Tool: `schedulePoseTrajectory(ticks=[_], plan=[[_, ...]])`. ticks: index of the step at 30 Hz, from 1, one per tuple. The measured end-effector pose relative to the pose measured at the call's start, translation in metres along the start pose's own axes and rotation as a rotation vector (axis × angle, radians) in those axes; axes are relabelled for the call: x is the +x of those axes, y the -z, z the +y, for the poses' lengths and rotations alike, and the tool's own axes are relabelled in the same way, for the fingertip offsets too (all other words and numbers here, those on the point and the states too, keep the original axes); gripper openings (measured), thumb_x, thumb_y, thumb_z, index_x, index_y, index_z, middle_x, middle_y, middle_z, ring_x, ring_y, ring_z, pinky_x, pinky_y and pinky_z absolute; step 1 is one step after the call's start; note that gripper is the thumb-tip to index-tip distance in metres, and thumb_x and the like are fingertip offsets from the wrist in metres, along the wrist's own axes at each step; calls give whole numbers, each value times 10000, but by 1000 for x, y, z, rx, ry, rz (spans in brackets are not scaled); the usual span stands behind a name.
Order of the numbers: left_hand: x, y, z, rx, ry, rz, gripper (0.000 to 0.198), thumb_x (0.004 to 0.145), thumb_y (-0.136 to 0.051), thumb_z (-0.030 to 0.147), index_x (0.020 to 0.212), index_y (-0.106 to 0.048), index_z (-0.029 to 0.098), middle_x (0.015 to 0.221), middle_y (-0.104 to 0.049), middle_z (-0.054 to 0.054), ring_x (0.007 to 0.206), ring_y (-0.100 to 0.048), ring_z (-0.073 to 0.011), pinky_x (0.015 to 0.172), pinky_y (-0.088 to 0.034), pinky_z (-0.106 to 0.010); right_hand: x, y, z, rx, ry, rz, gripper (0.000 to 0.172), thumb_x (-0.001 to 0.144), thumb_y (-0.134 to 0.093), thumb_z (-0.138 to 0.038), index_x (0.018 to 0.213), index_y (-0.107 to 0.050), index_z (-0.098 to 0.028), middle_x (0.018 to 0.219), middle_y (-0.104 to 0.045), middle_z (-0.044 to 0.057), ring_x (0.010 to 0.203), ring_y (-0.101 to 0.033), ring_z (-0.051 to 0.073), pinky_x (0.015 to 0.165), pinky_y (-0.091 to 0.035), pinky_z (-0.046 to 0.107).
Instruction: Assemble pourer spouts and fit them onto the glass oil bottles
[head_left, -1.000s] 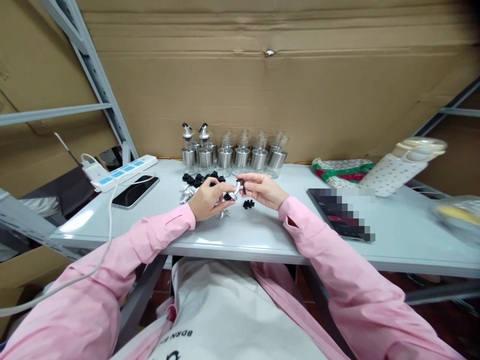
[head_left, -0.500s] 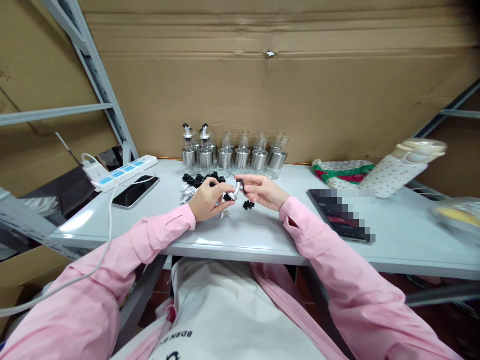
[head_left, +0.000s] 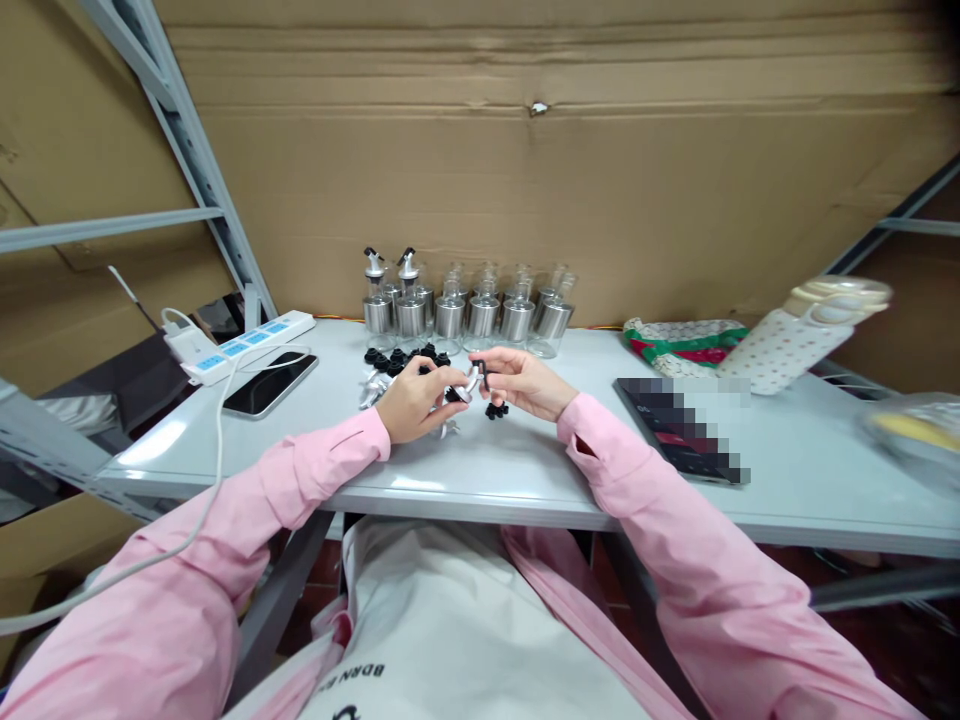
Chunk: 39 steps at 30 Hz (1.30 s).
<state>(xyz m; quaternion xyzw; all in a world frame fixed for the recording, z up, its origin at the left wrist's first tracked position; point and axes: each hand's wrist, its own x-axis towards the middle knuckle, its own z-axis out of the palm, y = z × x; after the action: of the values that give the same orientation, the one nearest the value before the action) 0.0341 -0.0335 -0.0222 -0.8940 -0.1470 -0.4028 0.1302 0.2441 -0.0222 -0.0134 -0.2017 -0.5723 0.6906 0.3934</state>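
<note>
Both my hands meet over the middle of the grey table [head_left: 525, 470]. My left hand [head_left: 412, 398] pinches a small silver pourer spout [head_left: 470, 381] between thumb and fingers. My right hand [head_left: 525, 383] pinches the black cap [head_left: 481, 370] at that spout's end. A loose black stopper [head_left: 495, 409] lies on the table just under my right hand. More black stoppers [head_left: 397, 358] and silver spouts [head_left: 373, 386] lie behind my left hand. At the back stands a row of glass and steel bottles [head_left: 480, 312]; two on the left [head_left: 390, 300] carry spouts.
A white power strip [head_left: 240, 343] and a black phone [head_left: 270, 383] lie at the left, with a white cable [head_left: 217, 450] running toward me. At the right are a dark flat object [head_left: 675, 425], a patterned cloth [head_left: 682, 340], a dotted bottle [head_left: 810, 335]. Cardboard forms the back wall.
My hands stay together on the spout; the fingers shift only slightly. Nothing else has moved.
</note>
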Motion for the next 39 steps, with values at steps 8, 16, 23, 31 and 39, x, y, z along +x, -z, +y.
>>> schedulePoseTrajectory(ticks=[8,16,23,31,39], plan=[[0,0,2,-13,-13,-7,186,900,-458,329,986,-463,165,837,-671,-7,525,-543,-90,797,-388,-333,0,-2,1,3,5,-51,326,597,-778,-108,874,-624,-188,961,-689,18,699,-678,102,538,-536,155],[-1,-2,1,-19,27,-24,198,907,-437,347,1008,-464,179,876,-670,-22,596,-573,-109,801,-391,-338,0,-5,0,56,33,-35,298,628,-774,-177,894,-638,-187,937,-702,30,691,-669,79,582,-535,143],[-1,-2,1,-28,42,-13,203,894,-457,338,1020,-450,179,909,-672,-36,636,-595,-124,819,-389,-351,-1,-8,-5,7,51,58,296,578,-797,-174,840,-661,-188,960,-696,25,660,-662,83,568,-527,155],[-1,-1,0,-42,81,-24,235,897,-440,368,1031,-461,175,946,-674,-59,649,-595,-131,817,-390,-368,1,-5,-5,13,39,105,325,564,-800,-169,870,-693,-191,859,-694,16,649,-642,79,584,-512,175],[-1,-2,1,-67,27,-18,212,899,-459,332,1035,-456,170,938,-677,-55,667,-606,-125,811,-397,-342,1,-4,-3,23,4,80,339,573,-807,-220,893,-701,-189,724,-677,-5,595,-642,76,535,-509,147]])
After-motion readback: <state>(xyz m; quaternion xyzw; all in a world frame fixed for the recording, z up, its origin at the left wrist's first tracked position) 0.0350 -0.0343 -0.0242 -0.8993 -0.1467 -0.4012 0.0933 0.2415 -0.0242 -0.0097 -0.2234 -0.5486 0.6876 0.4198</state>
